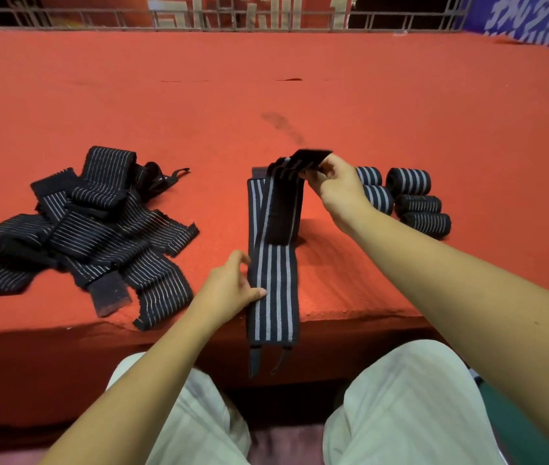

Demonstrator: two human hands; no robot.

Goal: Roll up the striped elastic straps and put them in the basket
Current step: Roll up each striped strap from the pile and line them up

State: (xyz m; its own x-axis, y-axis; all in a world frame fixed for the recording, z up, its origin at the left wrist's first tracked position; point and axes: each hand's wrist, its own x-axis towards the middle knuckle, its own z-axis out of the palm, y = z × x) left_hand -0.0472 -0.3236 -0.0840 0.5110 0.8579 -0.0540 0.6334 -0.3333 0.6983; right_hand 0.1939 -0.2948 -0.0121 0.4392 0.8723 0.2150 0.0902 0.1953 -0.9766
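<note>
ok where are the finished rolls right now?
Head view: the finished rolls sit in a cluster on the red surface, right of centre, just beyond the right hand.

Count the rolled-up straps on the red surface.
5 rolled straps, all right of the right hand: two beside it, three further right in a column. The hand may hide others.

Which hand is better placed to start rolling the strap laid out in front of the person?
Right. The right hand pinches the far end of the strap, lifted and folded back, ready to roll. The left hand only touches the near part at its left edge, which probably suits steadying it.
</note>
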